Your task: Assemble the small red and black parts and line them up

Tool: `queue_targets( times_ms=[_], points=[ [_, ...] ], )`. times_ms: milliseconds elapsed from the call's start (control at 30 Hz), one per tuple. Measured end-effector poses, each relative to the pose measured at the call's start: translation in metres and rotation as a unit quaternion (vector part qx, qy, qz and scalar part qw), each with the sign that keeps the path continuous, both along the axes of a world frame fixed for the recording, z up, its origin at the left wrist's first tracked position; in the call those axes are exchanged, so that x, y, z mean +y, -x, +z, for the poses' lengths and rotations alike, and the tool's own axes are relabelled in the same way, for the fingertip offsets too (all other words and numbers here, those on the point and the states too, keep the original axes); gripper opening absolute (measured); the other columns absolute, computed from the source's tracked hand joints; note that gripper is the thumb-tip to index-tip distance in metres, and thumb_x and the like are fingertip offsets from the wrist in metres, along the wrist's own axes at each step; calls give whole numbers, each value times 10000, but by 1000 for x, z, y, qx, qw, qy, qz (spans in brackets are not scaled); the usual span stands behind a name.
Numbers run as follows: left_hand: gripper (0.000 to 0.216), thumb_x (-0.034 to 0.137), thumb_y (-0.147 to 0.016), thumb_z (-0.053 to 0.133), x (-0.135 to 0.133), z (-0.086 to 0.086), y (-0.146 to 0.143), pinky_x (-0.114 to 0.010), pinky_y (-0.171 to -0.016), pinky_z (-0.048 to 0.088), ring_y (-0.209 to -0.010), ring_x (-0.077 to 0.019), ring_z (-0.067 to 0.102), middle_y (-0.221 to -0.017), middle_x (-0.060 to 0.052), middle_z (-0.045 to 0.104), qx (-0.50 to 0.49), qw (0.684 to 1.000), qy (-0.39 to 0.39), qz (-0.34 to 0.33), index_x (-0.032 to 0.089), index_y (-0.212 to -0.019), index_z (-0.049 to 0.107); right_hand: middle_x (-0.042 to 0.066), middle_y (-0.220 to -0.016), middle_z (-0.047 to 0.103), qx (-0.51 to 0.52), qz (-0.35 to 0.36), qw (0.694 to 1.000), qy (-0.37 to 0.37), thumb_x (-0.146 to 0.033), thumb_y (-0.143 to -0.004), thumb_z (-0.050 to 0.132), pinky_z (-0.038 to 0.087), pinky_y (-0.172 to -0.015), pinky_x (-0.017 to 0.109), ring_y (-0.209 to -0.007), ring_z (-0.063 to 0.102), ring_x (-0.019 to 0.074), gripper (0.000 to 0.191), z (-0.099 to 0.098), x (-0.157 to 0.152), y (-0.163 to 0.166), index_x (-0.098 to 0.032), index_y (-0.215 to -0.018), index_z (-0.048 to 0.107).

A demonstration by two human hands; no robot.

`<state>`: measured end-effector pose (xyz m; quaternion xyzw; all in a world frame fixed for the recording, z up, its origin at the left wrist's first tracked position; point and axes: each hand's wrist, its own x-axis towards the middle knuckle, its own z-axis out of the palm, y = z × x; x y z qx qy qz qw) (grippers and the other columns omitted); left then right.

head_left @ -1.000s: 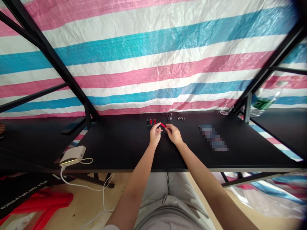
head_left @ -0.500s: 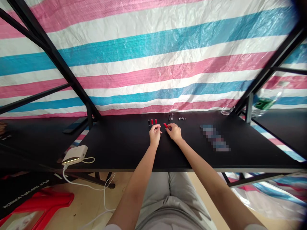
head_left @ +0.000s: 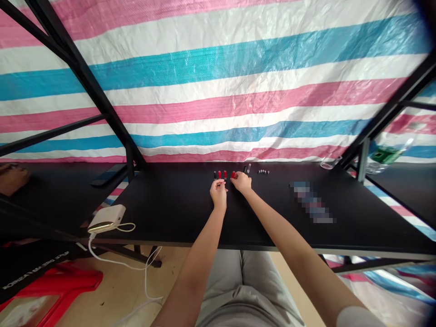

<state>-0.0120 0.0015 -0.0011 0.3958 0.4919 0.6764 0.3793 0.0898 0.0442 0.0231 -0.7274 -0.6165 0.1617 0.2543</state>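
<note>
Three red tubes (head_left: 225,174) (one in right hand (head_left: 242,182))

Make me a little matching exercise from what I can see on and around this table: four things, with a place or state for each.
1. right hand
2. white box
3. bottle with a green label
4. small silvery pieces

A. near the front left corner of the black table
B. in a row toward the table's back, to the right of both hands
C. with its fingers at a small red piece
D. beyond the black frame at the far right

Pairs: 1-C, 2-A, 3-D, 4-B
</note>
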Motion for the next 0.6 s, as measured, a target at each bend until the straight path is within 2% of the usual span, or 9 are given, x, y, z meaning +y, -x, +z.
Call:
queue_targets(
  times_ms=[200, 367, 467, 533, 600],
  points=[
    [93, 189, -698, 536, 1, -3, -1, -194, -507, 424, -480, -45, 501, -799, -7, 607, -8, 1000, -2, -5, 152, -770, 583, 32, -908, 667, -30, 16, 997, 66, -325, -756, 556, 372, -832, 335, -916, 601, 193, 165, 0, 6, 7, -210, -851, 625],
    [90, 189, -703, 524, 0, -2, 0, -190, -506, 419, -479, -46, 504, -783, -7, 603, 0, 1000, 7, -12, 155, -764, 580, 38, -947, 659, -66, 38, 994, 83, -372, -763, 568, 361, -866, 347, -963, 586, 190, 225, 5, 7, 4, -217, -920, 614],
    [105, 181, -706, 508, -1, -1, 1, -190, -504, 416, -473, -48, 507, -769, -7, 604, 6, 1000, 19, -18, 155, -779, 578, 51, -1003, 645, -133, 101, 982, 91, -390, -723, 619, 363, -880, 370, -982, 577, 209, 295, 17, 10, -5, -208, -955, 603],
    [113, 174, -705, 502, -2, 0, 1, -189, -507, 416, -477, -49, 510, -773, -10, 606, 7, 999, 26, -19, 154, -785, 580, 70, -1029, 635, -175, 149, 965, 130, -379, -674, 670, 404, -827, 348, -966, 583, 228, 338, 31, 15, -15, -191, -949, 611],
    [111, 171, -702, 503, -3, 2, 0, -187, -505, 413, -479, -47, 510, -775, -11, 606, 5, 999, 32, -21, 153, -780, 579, 80, -1028, 634, -194, 171, 957, 132, -352, -668, 678, 427, -789, 313, -946, 589, 225, 339, 49, 23, -26, -174, -951, 618]
  ],
)
